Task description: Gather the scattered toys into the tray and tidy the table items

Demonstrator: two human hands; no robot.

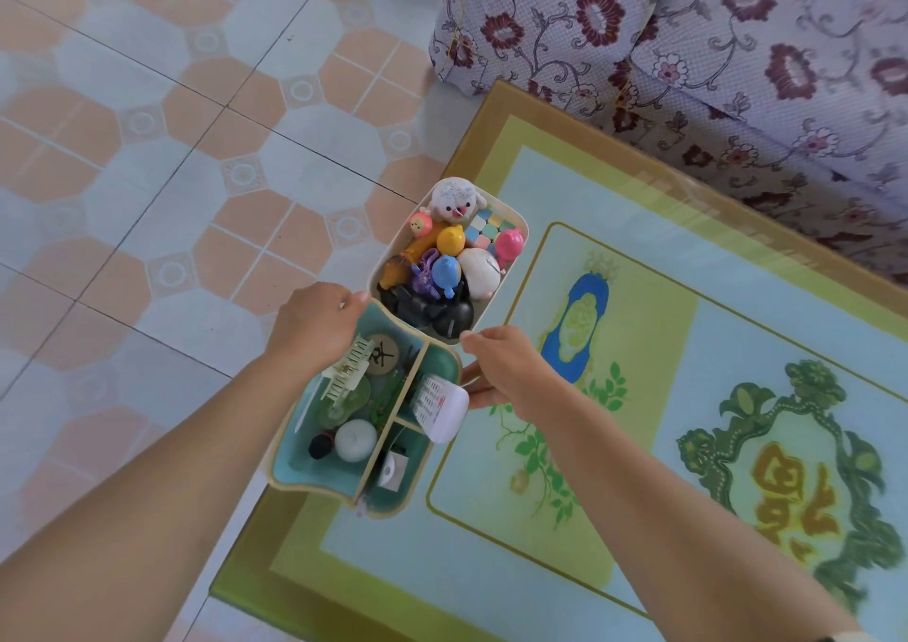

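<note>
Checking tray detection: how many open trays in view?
2. A cream plastic tray of toys at the patterned table's corner; a teal divided tray nearer, overhanging the edge, held by left hand and right hand.

toy tray [522, 223]: cream, rounded, at the table [516, 116] corner, full of small toys: white plush sheep [453, 202], pastel cube puzzle [486, 230], yellow, blue and pink figures | teal organizer [295, 464]: three compartments, touching the tray's near end, partly past the table edge, holds a pale comb [346, 371]
</note>
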